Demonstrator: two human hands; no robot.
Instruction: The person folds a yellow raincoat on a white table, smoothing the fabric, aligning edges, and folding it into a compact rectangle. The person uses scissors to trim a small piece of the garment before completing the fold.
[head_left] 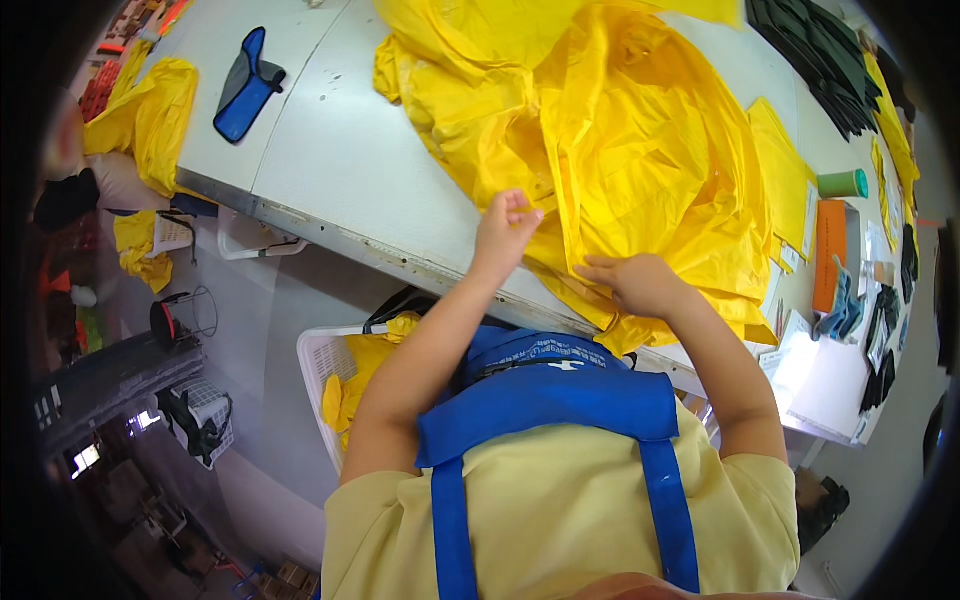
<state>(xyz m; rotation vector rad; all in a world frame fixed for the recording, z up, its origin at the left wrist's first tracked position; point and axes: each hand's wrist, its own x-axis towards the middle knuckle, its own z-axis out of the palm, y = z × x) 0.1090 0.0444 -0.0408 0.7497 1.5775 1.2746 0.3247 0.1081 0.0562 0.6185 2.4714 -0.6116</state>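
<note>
A large piece of yellow, shiny waterproof cloth (660, 150), looking like a raincoat or similar garment, lies crumpled over the table before me, its near edge hanging towards my body. At its left edge, my left hand (505, 238) is raised with its fingers curled in towards the thumb; anything between them is too small to make out. My right hand (640, 285) rests on the near part of the cloth, palm down, with its fingers stretched towards the left hand. A long folded seam runs up the cloth between both hands.
A blue-and-grey pouch (248, 88) lies on the white table (330, 130). To the right are a green thread spool (843, 184), an orange box (829, 255) and dark folded cloth (815, 60). A white basket (325, 370) with yellow cloth stands below the table edge. Another person sits far left.
</note>
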